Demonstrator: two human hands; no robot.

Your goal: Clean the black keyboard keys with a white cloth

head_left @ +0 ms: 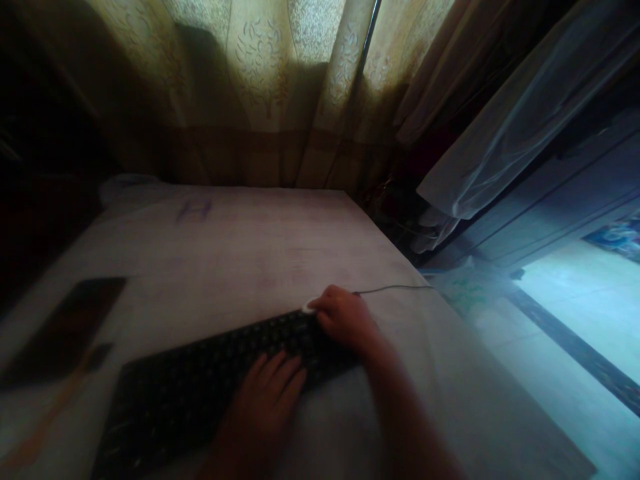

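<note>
A black keyboard [190, 380] lies at a slant on the pale table. My left hand [273, 393] rests on its keys, fingers stretched out and holding nothing. At the keyboard's far right edge, my right hand [343, 317] is closed with the fingertips pressed on a small white piece [309, 307]. The white piece touches the keyboard's top edge; its exact kind is too blurred to tell, perhaps a wad or pad. A dark cable [395, 287] runs from beside my right hand toward the table's right edge.
A dark flat rectangular thing [65, 327] lies on the table [280, 247] at the left. Near it is a blurred tool with an orange-brown handle [55, 413] and dark head. Patterned curtains [260, 80] hang behind; floor tiles [565, 307] show at the right.
</note>
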